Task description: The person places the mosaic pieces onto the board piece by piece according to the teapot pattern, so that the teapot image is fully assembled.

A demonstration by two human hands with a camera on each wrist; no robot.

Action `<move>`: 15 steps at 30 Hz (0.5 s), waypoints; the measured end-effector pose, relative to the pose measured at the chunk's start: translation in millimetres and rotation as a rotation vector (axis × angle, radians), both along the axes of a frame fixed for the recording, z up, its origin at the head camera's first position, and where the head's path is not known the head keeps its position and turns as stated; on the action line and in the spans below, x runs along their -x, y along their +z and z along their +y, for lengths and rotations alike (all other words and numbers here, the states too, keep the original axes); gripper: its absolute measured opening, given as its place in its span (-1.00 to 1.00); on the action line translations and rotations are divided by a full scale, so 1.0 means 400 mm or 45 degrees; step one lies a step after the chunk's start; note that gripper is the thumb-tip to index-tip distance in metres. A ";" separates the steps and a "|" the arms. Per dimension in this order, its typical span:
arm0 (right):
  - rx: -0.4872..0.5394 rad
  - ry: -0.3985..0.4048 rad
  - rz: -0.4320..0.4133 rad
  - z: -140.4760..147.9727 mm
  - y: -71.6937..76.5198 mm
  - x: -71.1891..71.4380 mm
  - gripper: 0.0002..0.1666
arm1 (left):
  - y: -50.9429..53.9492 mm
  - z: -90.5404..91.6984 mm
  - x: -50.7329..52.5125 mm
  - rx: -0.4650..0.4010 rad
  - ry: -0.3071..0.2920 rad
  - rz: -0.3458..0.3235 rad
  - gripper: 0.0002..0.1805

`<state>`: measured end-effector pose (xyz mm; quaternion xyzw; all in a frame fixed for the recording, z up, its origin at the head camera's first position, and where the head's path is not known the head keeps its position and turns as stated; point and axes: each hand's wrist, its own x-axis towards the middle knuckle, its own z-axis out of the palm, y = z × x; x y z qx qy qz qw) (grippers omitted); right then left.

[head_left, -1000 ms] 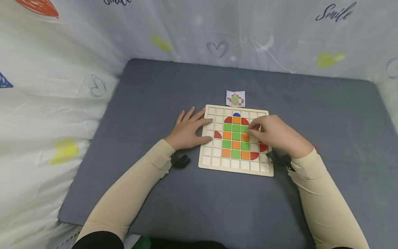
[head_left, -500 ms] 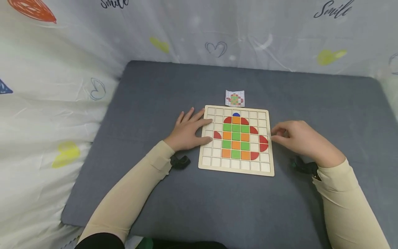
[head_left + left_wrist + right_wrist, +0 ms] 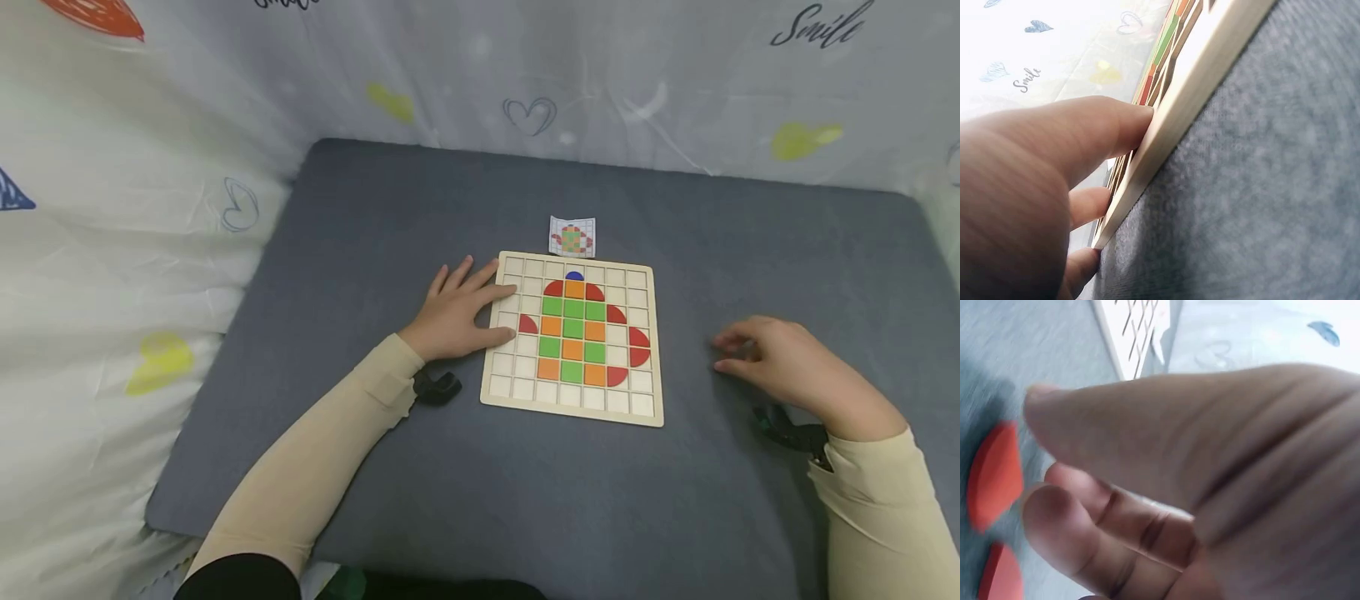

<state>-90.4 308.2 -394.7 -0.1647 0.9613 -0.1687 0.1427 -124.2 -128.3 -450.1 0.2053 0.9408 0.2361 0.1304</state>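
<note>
The wooden grid board [image 3: 495, 392] lies flat on the table, with green, orange and red pieces and one blue half-round set in its squares. On its left edge rests my left hand [image 3: 453, 315], fingers spread, thumb and index finger over the rim. My right hand [image 3: 787, 367] is to the right of the board, apart from it, with fingers loosely bent and nothing between them. In the right wrist view, two red rounded pieces [image 3: 997, 478] lie on the cloth beside those fingertips; my hand hides them in the head view.
A small printed pattern card [image 3: 572, 237] lies just behind the board. The grey cloth-covered table [image 3: 420, 500] runs back to a pale printed curtain [image 3: 450, 75], which also hangs on the left.
My right hand has left the board, moving right over the cloth. A red quarter-round now shows in the square where its fingers were. The left hand stays put.
</note>
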 end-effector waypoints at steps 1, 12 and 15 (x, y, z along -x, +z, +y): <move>-0.005 -0.008 -0.018 0.007 -0.001 -0.003 -0.66 | 0.000 0.000 0.001 0.005 -0.002 0.001 -0.19; -0.010 0.008 -0.015 0.032 -0.027 -0.002 -0.79 | 0.000 0.003 0.004 0.014 0.004 0.005 -0.19; -0.015 0.020 0.014 0.030 -0.031 0.003 -0.82 | 0.000 0.005 0.003 0.009 0.008 0.002 -0.19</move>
